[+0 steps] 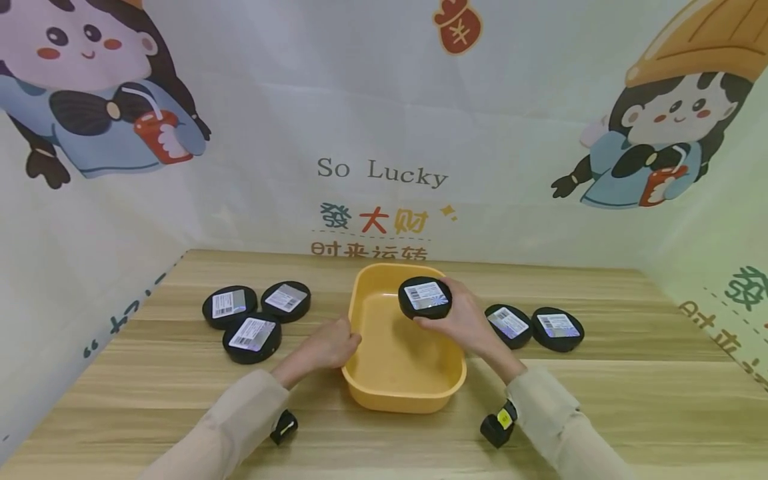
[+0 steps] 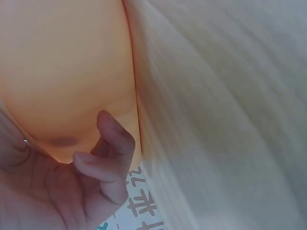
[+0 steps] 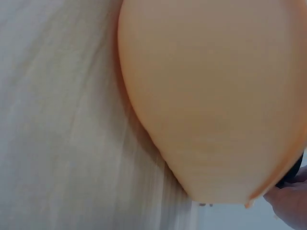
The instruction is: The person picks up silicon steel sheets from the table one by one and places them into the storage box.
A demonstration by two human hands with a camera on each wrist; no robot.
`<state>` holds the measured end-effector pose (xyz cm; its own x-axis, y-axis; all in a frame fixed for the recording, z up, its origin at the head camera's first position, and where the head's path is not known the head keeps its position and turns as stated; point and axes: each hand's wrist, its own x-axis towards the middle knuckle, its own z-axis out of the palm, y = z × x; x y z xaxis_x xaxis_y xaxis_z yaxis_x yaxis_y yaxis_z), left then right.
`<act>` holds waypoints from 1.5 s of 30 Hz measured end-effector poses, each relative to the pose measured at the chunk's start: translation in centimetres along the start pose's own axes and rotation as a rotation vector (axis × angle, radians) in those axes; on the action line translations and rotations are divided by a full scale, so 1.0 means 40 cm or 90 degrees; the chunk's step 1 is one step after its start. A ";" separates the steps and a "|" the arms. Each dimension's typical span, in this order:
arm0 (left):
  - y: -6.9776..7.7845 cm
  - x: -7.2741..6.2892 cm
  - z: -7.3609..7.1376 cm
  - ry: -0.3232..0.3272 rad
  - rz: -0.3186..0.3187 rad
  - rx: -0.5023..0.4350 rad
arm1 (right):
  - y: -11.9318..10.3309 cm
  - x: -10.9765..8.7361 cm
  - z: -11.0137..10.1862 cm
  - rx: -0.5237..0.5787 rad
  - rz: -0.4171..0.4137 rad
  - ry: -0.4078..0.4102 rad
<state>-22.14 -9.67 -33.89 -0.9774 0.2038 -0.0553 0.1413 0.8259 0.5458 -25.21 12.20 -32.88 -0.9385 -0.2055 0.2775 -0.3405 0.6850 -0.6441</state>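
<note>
A yellow plastic basin (image 1: 399, 402) stands at the middle of the wooden table. My left hand (image 1: 327, 345) grips its left rim; in the left wrist view the curled fingers (image 2: 115, 139) show outside the basin wall (image 2: 72, 62). Over the basin's right side, my right hand (image 1: 465, 321) holds a round black disc-shaped case (image 1: 425, 298) by its edge, with a white and silver barcode label facing up. In the right wrist view the basin's outer wall (image 3: 211, 96) fills most of the picture, and only a bit of that hand (image 3: 290, 201) shows at the right edge.
Three similar black cases lie grouped left of the basin, one of them nearest me (image 1: 252, 339). Two more, including the outer one (image 1: 558, 329), lie to its right. A printed cloth backdrop (image 1: 384, 120) rises behind the table (image 1: 630, 400) and along both sides.
</note>
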 end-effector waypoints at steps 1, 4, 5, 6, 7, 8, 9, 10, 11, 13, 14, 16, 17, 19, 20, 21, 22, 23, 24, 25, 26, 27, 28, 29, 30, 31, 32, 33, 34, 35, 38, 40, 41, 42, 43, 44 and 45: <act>0.000 0.000 0.000 0.000 0.002 0.002 | -0.001 0.004 0.002 -0.005 -0.003 -0.003; 0.001 0.001 -0.001 0.001 0.004 0.007 | -0.007 0.016 0.009 -0.022 -0.023 -0.002; 0.001 0.001 -0.001 0.000 0.002 0.007 | -0.009 0.021 0.011 -0.029 -0.032 0.000; 0.001 0.001 -0.002 -0.002 0.001 0.008 | -0.010 0.026 0.013 -0.034 -0.037 0.001; 0.001 0.001 -0.002 -0.003 -0.001 0.008 | -0.012 0.031 0.015 -0.041 -0.042 0.002; 0.001 0.002 -0.002 -0.003 -0.002 0.009 | -0.013 0.035 0.016 -0.048 -0.048 0.003; 0.001 0.002 -0.002 -0.004 -0.002 0.010 | -0.013 0.040 0.018 -0.058 -0.053 0.003; 0.001 0.001 -0.003 -0.003 -0.001 0.010 | -0.013 0.044 0.020 -0.064 -0.055 0.002; 0.001 0.001 -0.002 -0.004 -0.002 0.011 | -0.014 0.048 0.021 -0.070 -0.056 0.000; 0.000 0.001 -0.001 -0.003 -0.002 0.012 | -0.015 0.053 0.024 -0.079 -0.055 -0.008; 0.000 0.000 -0.001 -0.003 -0.003 0.012 | -0.015 0.055 0.026 -0.084 -0.055 -0.012; 0.000 -0.001 0.000 -0.001 -0.004 0.012 | -0.016 0.059 0.030 -0.088 -0.054 -0.023; 0.000 -0.001 0.000 0.000 -0.004 0.011 | -0.017 0.061 0.032 -0.088 -0.051 -0.030; 0.001 -0.002 0.001 0.002 -0.001 0.011 | -0.018 0.063 0.035 -0.094 -0.053 -0.040; 0.001 -0.002 0.002 0.003 0.001 0.011 | -0.019 0.065 0.036 -0.096 -0.053 -0.044; 0.002 -0.002 0.002 0.006 0.003 0.012 | -0.020 0.066 0.037 -0.097 -0.054 -0.048; 0.002 -0.003 0.002 0.007 0.006 0.011 | -0.020 0.067 0.037 -0.099 -0.054 -0.051; 0.003 -0.003 0.002 0.009 0.007 0.010 | -0.021 0.068 0.038 -0.102 -0.054 -0.055; 0.003 -0.003 0.002 0.010 0.009 0.010 | -0.023 0.069 0.038 -0.108 -0.055 -0.057; 0.003 -0.002 0.002 0.012 0.010 0.011 | -0.024 0.070 0.038 -0.111 -0.054 -0.061; 0.002 -0.002 0.003 0.014 0.010 0.009 | -0.025 0.072 0.039 -0.117 -0.056 -0.066; 0.002 -0.002 0.003 0.015 0.010 0.007 | -0.026 0.073 0.040 -0.123 -0.057 -0.071; 0.001 -0.002 0.003 0.016 0.011 0.006 | -0.026 0.075 0.042 -0.130 -0.059 -0.076; 0.001 -0.001 0.003 0.017 0.010 0.004 | -0.027 0.076 0.043 -0.138 -0.060 -0.080; 0.000 0.000 0.004 0.017 0.010 0.003 | -0.028 0.077 0.046 -0.143 -0.062 -0.085; 0.000 0.000 0.004 0.017 0.009 0.002 | -0.028 0.078 0.049 -0.148 -0.062 -0.091; -0.001 0.000 0.004 0.016 0.009 0.001 | -0.027 0.080 0.053 -0.154 -0.065 -0.095; -0.001 0.000 0.004 0.015 0.007 0.001 | -0.028 0.080 0.056 -0.159 -0.062 -0.098; 0.000 0.000 0.004 0.014 0.005 0.003 | -0.028 0.081 0.060 -0.167 -0.061 -0.100; 0.000 0.001 0.004 0.011 0.001 0.004 | -0.028 0.081 0.064 -0.177 -0.058 -0.104; 0.004 0.002 0.003 0.001 -0.011 0.012 | -0.029 0.081 0.073 -0.200 -0.040 -0.118; 0.008 0.001 0.002 -0.005 -0.019 0.016 | -0.031 0.080 0.076 -0.209 -0.027 -0.127; 0.009 0.002 0.003 -0.006 -0.024 0.017 | -0.031 0.080 0.078 -0.210 -0.023 -0.131; 0.011 0.002 0.002 -0.006 -0.028 0.017 | -0.032 0.079 0.079 -0.209 -0.020 -0.131; 0.012 0.001 0.002 -0.005 -0.030 0.015 | -0.032 0.080 0.080 -0.207 -0.018 -0.130; 0.013 0.001 0.002 -0.005 -0.034 0.013 | -0.032 0.079 0.081 -0.204 -0.016 -0.130; 0.014 0.002 0.003 -0.004 -0.035 0.012 | -0.032 0.078 0.082 -0.208 -0.020 -0.128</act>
<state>-22.10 -9.13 -33.68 -0.9829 0.1610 -0.0896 0.0907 0.8459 0.5256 -27.90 8.37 -33.54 -0.9317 -0.3401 0.1273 -0.3628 0.8561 -0.3680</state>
